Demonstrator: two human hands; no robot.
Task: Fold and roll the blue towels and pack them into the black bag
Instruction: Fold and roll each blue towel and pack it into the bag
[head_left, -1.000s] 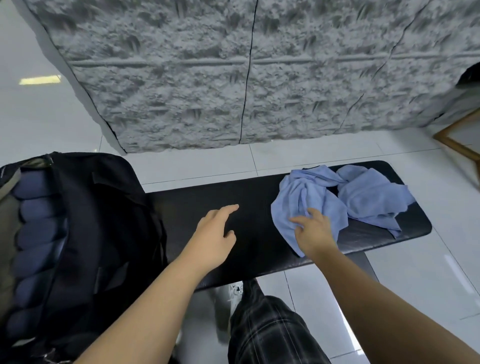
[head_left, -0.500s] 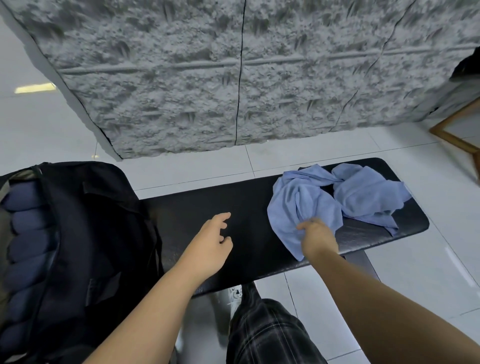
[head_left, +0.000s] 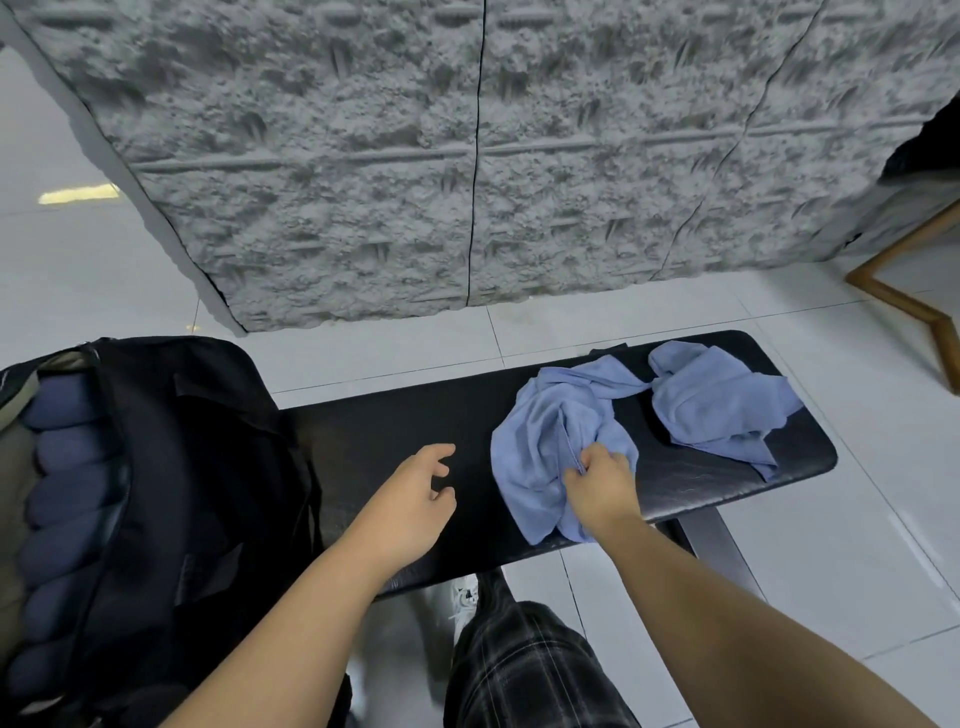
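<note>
Right hand (head_left: 602, 491): our fingers pinch the near blue towel (head_left: 550, 441) at the worktop's (head_left: 379, 441) front edge.
Left hand (head_left: 410, 506): loose, holding nothing.
Risk: towel may slide off toward us.
Second towel (head_left: 722, 402): may drag along.
Black bag (head_left: 171, 467): left of worktop.

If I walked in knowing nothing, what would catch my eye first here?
Probably the two crumpled blue towels on the black bench: the nearer towel pinched by the right hand, the other towel lying toward the bench's right end. At the left stands an open black bag lined with dark rolled towels, while the left hand hovers empty over the bench.
</note>
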